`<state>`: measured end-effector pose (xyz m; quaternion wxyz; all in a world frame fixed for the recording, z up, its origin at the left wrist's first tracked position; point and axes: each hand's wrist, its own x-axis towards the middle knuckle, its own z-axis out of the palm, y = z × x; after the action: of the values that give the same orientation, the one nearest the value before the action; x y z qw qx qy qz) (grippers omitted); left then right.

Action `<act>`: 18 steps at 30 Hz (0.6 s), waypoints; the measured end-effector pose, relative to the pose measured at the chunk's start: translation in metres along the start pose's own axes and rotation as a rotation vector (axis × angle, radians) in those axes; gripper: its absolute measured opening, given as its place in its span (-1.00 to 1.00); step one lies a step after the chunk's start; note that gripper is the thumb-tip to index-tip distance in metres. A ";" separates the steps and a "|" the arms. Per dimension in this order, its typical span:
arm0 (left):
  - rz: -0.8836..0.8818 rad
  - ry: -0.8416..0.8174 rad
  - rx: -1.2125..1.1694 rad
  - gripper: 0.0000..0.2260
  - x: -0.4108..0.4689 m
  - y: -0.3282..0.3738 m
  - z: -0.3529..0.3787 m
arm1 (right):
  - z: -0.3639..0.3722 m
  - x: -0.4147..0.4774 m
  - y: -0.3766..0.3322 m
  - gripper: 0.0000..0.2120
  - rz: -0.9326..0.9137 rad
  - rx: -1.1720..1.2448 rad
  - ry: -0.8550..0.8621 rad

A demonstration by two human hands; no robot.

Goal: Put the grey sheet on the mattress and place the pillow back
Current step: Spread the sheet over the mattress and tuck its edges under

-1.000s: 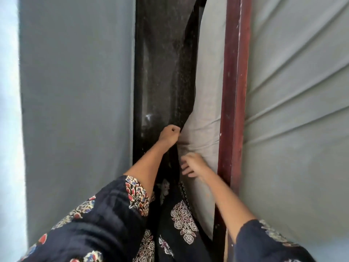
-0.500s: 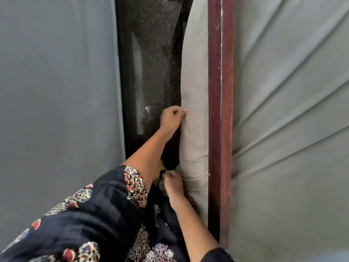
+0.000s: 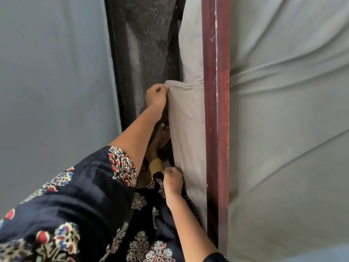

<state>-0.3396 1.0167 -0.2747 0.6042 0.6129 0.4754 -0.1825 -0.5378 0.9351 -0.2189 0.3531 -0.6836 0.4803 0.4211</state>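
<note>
**newbie_q:** ok, bedding aside, what else is actually in shot?

**flatmate42:** not much tbh. There's a strip of dark speckled floor (image 3: pixel 149 44) running up the middle with a pale sheen on it. Right of that is a reddish-brown wooden rail (image 3: pixel 216 110), top to bottom, with a few pale chips in the finish. The bottom left is all navy floral dress (image 3: pixel 85 205). Below it, a bare foot (image 3: pixel 162 135) is on the floor, with a mustard cuff (image 3: pixel 156 165) at the ankle.

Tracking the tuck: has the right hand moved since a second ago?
Yes: the right hand shifted left, away from the dark red wooden bed rail, to the grey sheet's edge.
</note>
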 end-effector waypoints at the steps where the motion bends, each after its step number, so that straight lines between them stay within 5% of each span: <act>1: -0.009 -0.005 -0.019 -0.85 0.000 0.005 -0.001 | 0.001 -0.001 -0.003 -0.75 -0.013 0.016 0.010; 11: 0.072 -0.492 0.030 -0.44 0.003 0.104 0.023 | 0.000 -0.001 -0.088 -0.78 -0.094 0.223 -0.002; 13: 0.072 -0.482 0.063 -0.47 0.007 0.114 0.027 | -0.001 0.004 -0.110 -0.71 -0.094 0.297 -0.023; 16: 0.137 -0.370 0.114 -0.90 0.015 0.121 0.026 | -0.001 0.011 -0.143 -0.62 -0.072 0.404 -0.088; 18: 0.156 -0.289 0.102 -0.80 0.023 0.124 0.023 | -0.002 0.014 -0.168 -0.61 -0.079 0.454 -0.102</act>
<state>-0.2207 1.0267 -0.2273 0.6466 0.6452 0.3248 -0.2451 -0.3744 0.9773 -0.2181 0.5378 -0.5827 0.5172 0.3221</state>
